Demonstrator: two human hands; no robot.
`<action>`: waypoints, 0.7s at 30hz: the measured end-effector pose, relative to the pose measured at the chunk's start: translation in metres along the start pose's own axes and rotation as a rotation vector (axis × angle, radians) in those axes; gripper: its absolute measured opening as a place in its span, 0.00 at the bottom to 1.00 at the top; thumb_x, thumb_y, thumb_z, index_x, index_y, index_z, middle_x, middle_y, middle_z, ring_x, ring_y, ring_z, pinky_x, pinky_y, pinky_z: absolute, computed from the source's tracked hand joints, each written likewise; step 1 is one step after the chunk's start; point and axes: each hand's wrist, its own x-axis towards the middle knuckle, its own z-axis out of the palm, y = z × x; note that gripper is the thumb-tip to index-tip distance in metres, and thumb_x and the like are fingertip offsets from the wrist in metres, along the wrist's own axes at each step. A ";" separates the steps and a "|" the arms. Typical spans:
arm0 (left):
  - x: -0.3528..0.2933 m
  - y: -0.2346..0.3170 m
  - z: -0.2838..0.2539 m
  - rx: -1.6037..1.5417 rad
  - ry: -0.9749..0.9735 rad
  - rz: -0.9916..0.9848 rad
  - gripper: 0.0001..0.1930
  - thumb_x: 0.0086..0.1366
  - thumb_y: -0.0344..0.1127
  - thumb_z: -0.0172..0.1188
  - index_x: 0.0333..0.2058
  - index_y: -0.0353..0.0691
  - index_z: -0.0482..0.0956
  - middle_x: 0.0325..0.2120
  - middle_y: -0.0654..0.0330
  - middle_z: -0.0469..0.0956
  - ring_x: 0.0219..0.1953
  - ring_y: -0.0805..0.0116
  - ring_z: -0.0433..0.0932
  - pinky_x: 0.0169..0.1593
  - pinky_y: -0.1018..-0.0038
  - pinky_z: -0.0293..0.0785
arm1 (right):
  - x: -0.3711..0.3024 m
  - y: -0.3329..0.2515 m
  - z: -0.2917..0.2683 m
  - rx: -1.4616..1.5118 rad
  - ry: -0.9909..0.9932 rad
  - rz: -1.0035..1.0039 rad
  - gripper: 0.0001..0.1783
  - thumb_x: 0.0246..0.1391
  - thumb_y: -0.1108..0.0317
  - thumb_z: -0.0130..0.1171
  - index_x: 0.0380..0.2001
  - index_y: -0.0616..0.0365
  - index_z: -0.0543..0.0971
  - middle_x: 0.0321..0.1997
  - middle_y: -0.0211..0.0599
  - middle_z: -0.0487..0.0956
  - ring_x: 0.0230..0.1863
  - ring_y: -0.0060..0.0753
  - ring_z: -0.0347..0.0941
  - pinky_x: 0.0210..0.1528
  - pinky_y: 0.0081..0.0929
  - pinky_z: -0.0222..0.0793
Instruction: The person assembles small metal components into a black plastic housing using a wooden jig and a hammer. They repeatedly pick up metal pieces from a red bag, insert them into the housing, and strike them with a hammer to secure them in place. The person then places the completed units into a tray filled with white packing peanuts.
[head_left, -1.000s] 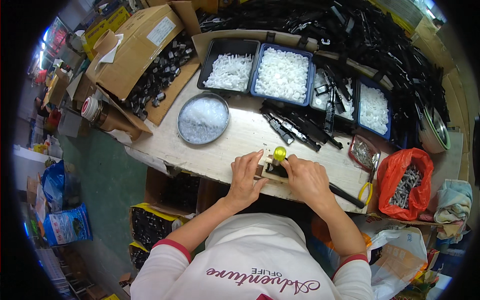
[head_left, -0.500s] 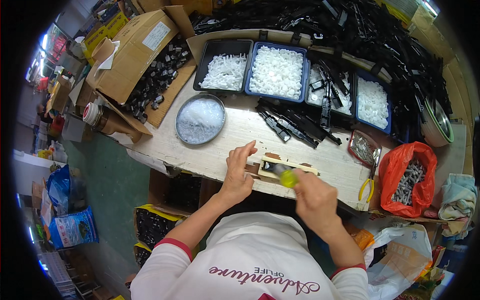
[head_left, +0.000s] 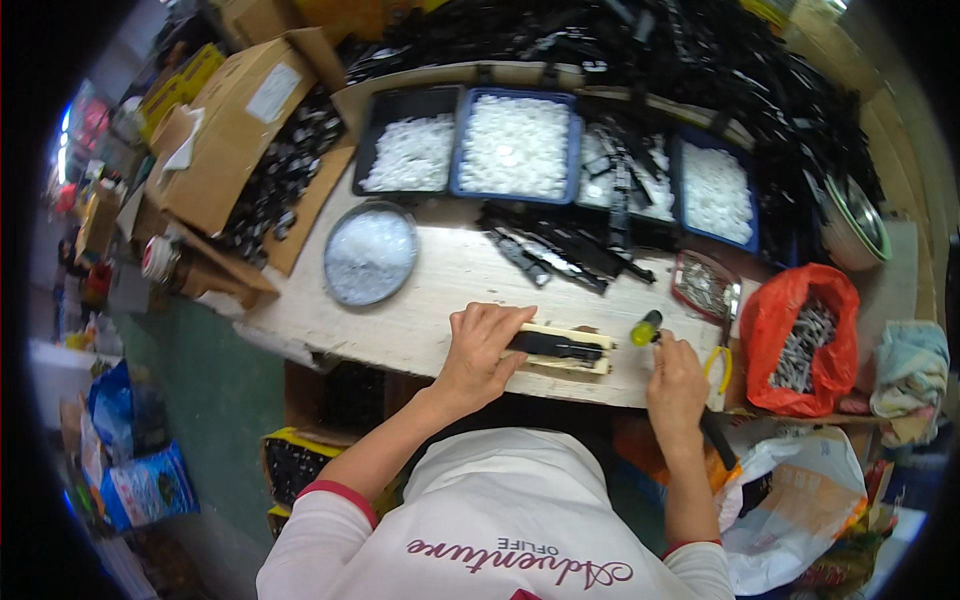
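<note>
A long black plastic part (head_left: 560, 346) lies in a cream-coloured holder (head_left: 597, 366) by the table's front edge. My left hand (head_left: 478, 352) has its fingers and thumb closed around the part's left end, which they hide. To the right, my right hand (head_left: 677, 388) grips a mallet (head_left: 646, 328) by its black handle. The mallet's head, yellow-green and black, is apart from the holder. Several similar black parts (head_left: 555, 250) lie in a loose pile behind the holder.
Trays of small white pieces, including a blue-rimmed tray (head_left: 575, 140), line the back. A round dish (head_left: 412, 265) of clear pieces stands left. At right are yellow-handled pliers (head_left: 722, 368), a red dish (head_left: 680, 290) and a red bag (head_left: 842, 345) of grey pieces. A cardboard box (head_left: 215, 130) stands far left.
My right hand has moved right with the mallet, away from the holder. My left hand has closed on the left end of the black part. The view has shifted slightly.
</note>
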 end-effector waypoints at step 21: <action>0.008 0.004 -0.001 -1.239 0.033 -0.593 0.16 0.63 0.34 0.49 0.49 0.39 0.62 0.28 0.57 0.73 0.28 0.71 0.75 0.26 0.78 0.74 | -0.009 0.050 -0.015 0.337 0.113 0.309 0.08 0.49 0.71 0.51 0.25 0.66 0.67 0.25 0.46 0.64 0.28 0.44 0.63 0.30 0.37 0.58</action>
